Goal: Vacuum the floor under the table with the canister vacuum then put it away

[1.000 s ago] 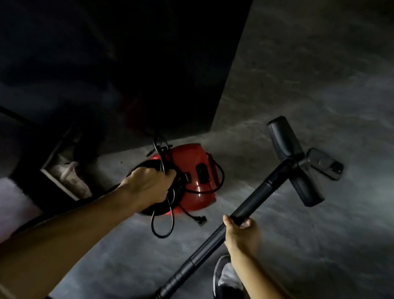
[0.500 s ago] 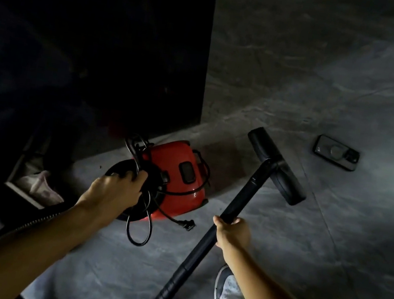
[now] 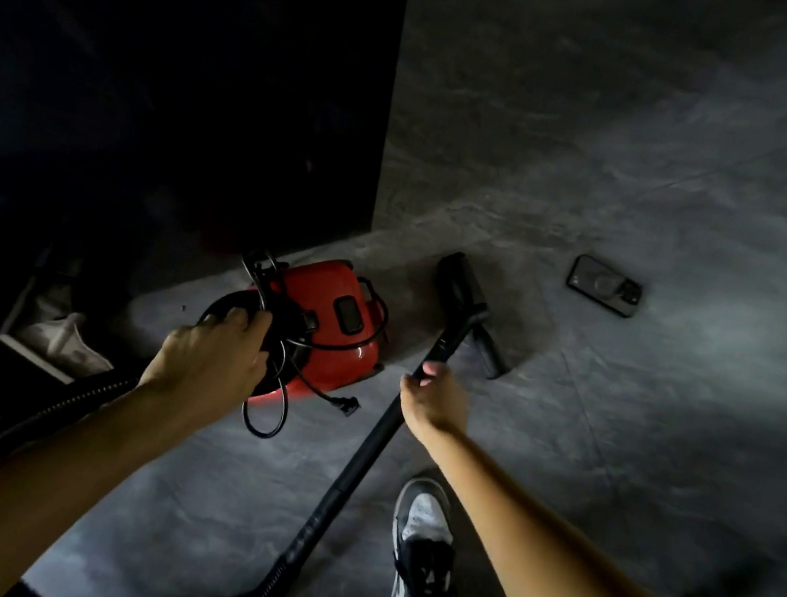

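A red canister vacuum (image 3: 330,319) hangs low over the grey floor, its black power cord (image 3: 265,412) bundled on top with a loop and the plug dangling. My left hand (image 3: 210,356) grips the black handle and cord at the canister's left end. My right hand (image 3: 434,401) grips the black wand (image 3: 371,451), which slants up to the black floor nozzle (image 3: 467,310) just right of the canister. The ribbed hose (image 3: 66,405) runs under my left forearm.
A dark panel (image 3: 208,85) fills the upper left, with the canister close to its lower edge. A phone (image 3: 601,292) lies on the grey floor (image 3: 617,440) to the right. A white cloth (image 3: 61,341) sits in a dark box at left. My shoe (image 3: 422,548) stands below the wand.
The canister and nozzle have come leftward and closer together; the nozzle now sits well clear of the phone it overlapped a second ago. Both hands keep their grips.
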